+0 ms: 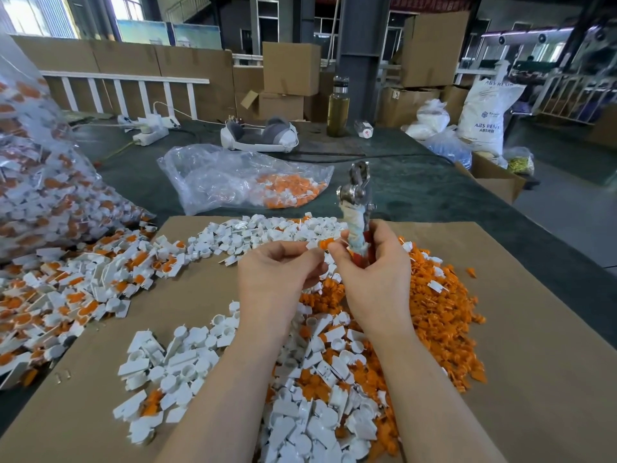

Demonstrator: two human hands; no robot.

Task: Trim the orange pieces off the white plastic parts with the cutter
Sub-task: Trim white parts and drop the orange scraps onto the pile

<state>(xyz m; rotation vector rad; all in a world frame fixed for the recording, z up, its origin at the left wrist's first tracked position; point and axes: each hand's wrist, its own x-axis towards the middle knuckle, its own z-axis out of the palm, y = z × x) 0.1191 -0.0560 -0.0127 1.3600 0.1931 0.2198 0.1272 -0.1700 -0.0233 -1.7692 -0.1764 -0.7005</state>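
White plastic parts (310, 429), already free of orange, lie in a heap at 6 o'clock on the cardboard sheet (534, 379), between the two forearms. A second white heap (167, 372) lies at 7 o'clock. At 4 o'clock, right of the right forearm, the cut orange pieces (440, 315) make a wide pile.

Above the middle of the sheet both hands meet. The left hand (277, 275) has its fingers curled, and thumb and forefinger pinch a small part (322, 243) which is white on one end and orange on the other. The right hand (374, 272) touches the same part with its fingertips, and its other fingers are curled round the handle of the cutter (357, 212). The handle is wrapped in pale cloth and the metal head points up toward 12 o'clock. Whether the blades are open, I cannot tell.

At 9 o'clock untrimmed parts (66, 295), white with orange, spill from a big clear bag (40, 178). Just beyond the hands, at 11 o'clock, is another band of white parts (253, 232).

Farther, on the dark green table cover (417, 182), a smaller clear bag (240, 175) holds orange and white parts. Behind it rest a white headset (260, 135), a bottle (338, 108) with yellowish liquid and cardboard boxes (290, 68).
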